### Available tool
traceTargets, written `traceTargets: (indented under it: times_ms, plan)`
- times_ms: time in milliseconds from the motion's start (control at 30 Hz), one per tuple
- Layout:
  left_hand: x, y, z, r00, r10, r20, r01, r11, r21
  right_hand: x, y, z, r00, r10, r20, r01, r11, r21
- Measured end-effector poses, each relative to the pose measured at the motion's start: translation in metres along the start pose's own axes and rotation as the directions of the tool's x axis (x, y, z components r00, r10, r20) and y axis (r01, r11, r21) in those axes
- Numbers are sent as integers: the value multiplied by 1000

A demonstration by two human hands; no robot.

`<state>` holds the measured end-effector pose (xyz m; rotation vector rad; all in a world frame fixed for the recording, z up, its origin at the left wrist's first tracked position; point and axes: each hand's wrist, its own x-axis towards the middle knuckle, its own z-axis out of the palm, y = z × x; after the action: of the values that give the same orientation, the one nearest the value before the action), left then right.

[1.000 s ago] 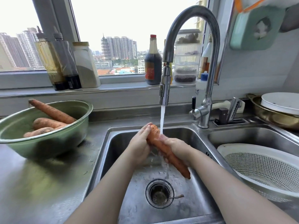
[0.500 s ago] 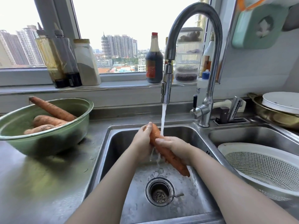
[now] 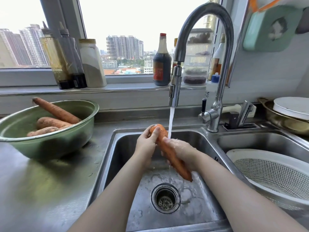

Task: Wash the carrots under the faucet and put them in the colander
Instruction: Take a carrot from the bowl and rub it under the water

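While the faucet (image 3: pixel 174 91) runs, scrubbing moves to the carrot (image 3: pixel 168 153) top.
The left hand (image 3: pixel 145 141) has slid up and curls round the thick end; the right hand (image 3: pixel 182 151) clasps the middle over the sink (image 3: pixel 125 148). No carrot shows in the colander (image 3: pixel 234 152); three wait in the bowl (image 3: pixel 93 108).

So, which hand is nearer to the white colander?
Right. The right hand grips the carrot on the side facing the colander, which sits in the next basin. The left hand holds the carrot's thick end, farther away, toward the green bowl.
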<state>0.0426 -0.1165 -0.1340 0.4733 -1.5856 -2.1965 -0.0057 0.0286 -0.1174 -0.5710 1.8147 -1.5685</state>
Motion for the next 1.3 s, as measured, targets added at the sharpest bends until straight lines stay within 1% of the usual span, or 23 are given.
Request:
traceTargets:
  times_ms: [67, 167, 200, 267, 367, 467, 533, 567, 600, 667, 733, 800, 900, 967, 1033, 1100, 1133, 1200, 1233, 1300]
  plan:
    - [-1, 0, -5, 1000, 9, 28, -9, 1000, 23, -1, -2, 5, 998, 5, -64, -8, 998, -55]
    - [-2, 1, -5, 995, 8, 95, -8, 1000, -1, 3, -3, 7, 975, 53, -216, -77, 992, -104]
    - [-2, 0, -3, 995, 4, 99, -4, 1000, -5, 4, -2, 6, 968, 71, -242, -94, 992, -86]
    - [-1, -3, 0, 995, 10, 101, -6, 999, -36, 3, -1, 4, 970, 94, -222, -96, 995, 3]
    - [-1, -3, 2, 994, -12, 109, 18, 999, -47, -1, -2, 3, 983, 95, -156, -83, 993, 81]
    - [-2, 1, -1, 990, -44, 132, 55, 996, -74, -3, -3, 3, 990, 87, -114, -81, 995, 58]
    - [-3, 3, -3, 989, -39, 144, 49, 996, -71, -2, -7, 8, 980, 85, -181, -87, 996, -4]
    - [-4, 5, -3, 988, -33, 154, 44, 997, -67, -1, -10, 12, 970, 93, -226, -97, 995, -8]
    - [-6, 6, -2, 986, -24, 166, 35, 997, -65, 1, -12, 14, 960, 106, -259, -105, 994, 18]
    - [-9, 7, 1, 986, -1, 167, 13, 998, -67, 3, -17, 17, 953, 127, -274, -117, 992, 51]
    - [-7, 7, 1, 993, 20, 116, -12, 998, -64, 3, -21, 18, 963, 119, -240, -119, 993, 16]
    - [-5, 8, -2, 1000, 6, 30, -3, 996, -91, 3, -22, 20, 978, 78, -191, -89, 995, -50]
    - [0, 9, -8, 993, 5, -121, -20, 992, -123, 5, -17, 22, 995, -102, -22, 95, 974, -204]
    - [3, 10, -12, 985, 29, -170, -46, 994, -96, 10, -10, 21, 986, -164, 25, 164, 944, -285]
    - [4, 11, -14, 991, 17, -134, -28, 997, -78, 13, -6, 21, 984, -176, 4, 169, 939, -301]
    - [3, 12, -12, 1000, -5, -21, 4, 997, -71, 15, -6, 21, 988, -148, -51, 132, 963, -233]
    - [2, 12, -10, 999, -7, 46, 11, 996, -89, 17, -5, 18, 987, -118, -105, 96, 976, -195]
    - [0, 12, -5, 987, -7, 162, 28, 992, -122, 18, -6, 11, 978, 13, -207, -33, 995, -92]
    - [-1, 11, -2, 980, -6, 201, 25, 995, -94, 15, -6, 7, 972, 82, -222, -88, 996, -16]
    - [-5, 9, 5, 975, -6, 222, -3, 999, 41, 7, -7, -1, 978, 134, -162, -121, 988, 91]
